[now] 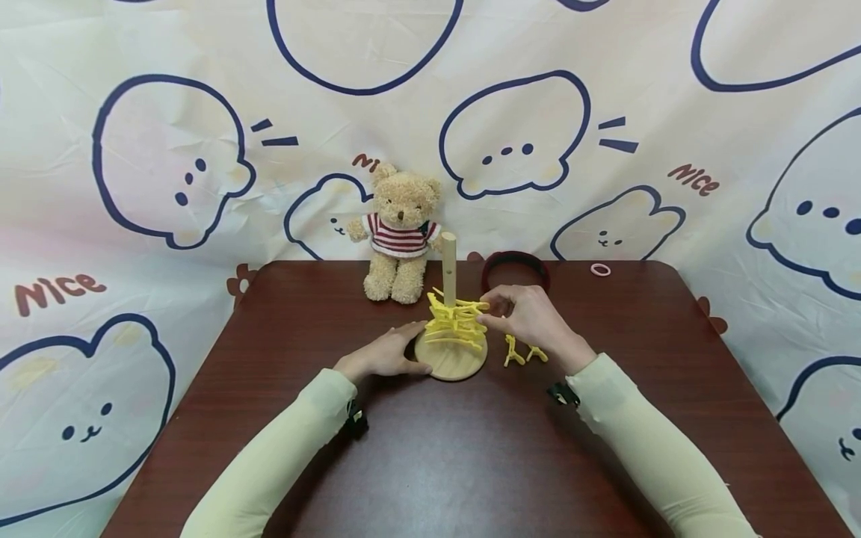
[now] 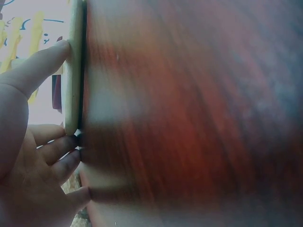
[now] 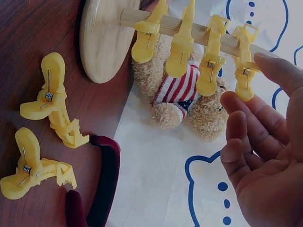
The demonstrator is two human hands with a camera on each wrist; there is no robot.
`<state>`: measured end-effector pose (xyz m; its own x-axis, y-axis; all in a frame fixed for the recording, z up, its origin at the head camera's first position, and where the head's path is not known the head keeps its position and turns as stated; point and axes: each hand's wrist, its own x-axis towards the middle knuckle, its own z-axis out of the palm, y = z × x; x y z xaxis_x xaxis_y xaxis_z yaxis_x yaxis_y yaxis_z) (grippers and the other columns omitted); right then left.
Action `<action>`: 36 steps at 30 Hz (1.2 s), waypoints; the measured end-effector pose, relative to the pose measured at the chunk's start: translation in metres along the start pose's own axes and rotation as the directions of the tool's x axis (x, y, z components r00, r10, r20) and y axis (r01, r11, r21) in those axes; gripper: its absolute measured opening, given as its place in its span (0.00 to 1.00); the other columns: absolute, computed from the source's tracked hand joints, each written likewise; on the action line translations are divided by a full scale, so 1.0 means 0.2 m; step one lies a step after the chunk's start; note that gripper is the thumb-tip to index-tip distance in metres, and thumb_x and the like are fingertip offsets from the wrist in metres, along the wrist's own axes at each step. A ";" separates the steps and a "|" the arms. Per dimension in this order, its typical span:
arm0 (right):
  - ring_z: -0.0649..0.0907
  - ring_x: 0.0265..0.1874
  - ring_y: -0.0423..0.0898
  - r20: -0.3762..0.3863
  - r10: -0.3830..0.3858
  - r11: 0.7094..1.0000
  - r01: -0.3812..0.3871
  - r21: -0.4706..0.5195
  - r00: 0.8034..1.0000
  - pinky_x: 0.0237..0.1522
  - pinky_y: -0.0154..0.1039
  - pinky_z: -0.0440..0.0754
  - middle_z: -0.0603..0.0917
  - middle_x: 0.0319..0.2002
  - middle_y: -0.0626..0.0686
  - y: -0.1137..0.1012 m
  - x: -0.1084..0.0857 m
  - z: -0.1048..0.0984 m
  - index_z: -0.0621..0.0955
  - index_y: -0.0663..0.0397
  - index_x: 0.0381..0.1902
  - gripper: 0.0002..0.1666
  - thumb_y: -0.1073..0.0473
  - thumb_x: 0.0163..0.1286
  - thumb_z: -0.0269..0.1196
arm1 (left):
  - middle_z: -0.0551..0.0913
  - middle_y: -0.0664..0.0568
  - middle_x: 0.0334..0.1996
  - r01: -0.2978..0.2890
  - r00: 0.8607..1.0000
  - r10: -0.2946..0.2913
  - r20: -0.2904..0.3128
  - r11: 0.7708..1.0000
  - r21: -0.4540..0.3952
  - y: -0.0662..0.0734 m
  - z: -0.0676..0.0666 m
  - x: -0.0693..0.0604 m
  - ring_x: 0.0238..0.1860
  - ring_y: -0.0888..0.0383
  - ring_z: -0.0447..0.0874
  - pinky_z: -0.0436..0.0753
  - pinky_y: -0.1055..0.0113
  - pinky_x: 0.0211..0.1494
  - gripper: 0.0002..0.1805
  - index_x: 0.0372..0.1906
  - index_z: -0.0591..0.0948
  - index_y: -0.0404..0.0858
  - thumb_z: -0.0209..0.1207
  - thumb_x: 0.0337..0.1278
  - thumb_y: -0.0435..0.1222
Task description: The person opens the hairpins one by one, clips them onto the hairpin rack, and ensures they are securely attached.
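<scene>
A wooden stand has a round base (image 1: 452, 366) (image 2: 72, 90) (image 3: 102, 42) and an upright post (image 1: 448, 270). My left hand (image 1: 385, 354) (image 2: 23, 161) holds the base's rim at its left side, thumb near the front and fingers further back. Several yellow clips (image 1: 456, 323) are clamped one above another on the post. With thumb and index finger, my right hand (image 1: 534, 320) (image 3: 279, 142) pinches the handles of the topmost clip (image 3: 245, 71). Two loose yellow clips (image 1: 513, 351) (image 3: 53, 97) lie on the table, right of the base.
Behind the stand, a teddy bear (image 1: 398, 232) (image 3: 180, 90) in a striped shirt sits against the patterned cloth (image 1: 511, 45). A dark red headband (image 1: 514, 258) (image 3: 106, 175) and a small pink ring (image 1: 601, 270) are at the table's (image 1: 323, 299) back right.
</scene>
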<state>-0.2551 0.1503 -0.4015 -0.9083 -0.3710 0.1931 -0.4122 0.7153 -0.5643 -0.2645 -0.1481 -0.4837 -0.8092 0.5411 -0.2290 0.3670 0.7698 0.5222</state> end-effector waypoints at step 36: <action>0.80 0.31 0.42 -0.038 0.181 0.982 -0.183 -0.055 0.983 0.34 0.36 0.78 0.88 0.34 0.46 0.41 -0.25 0.02 0.88 0.50 0.43 0.25 0.37 0.60 0.71 | 0.53 0.41 0.80 0.002 1.000 -0.002 0.003 1.000 -0.015 0.01 -0.01 0.00 0.80 0.45 0.50 0.48 0.44 0.82 0.55 0.80 0.51 0.40 0.66 0.57 0.57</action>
<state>-0.2429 0.2248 -0.4597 -0.9699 -0.2127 0.1188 -0.2427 0.8022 -0.5454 -0.2639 -0.1480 -0.4817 -0.8083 0.5408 -0.2329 0.3584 0.7657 0.5341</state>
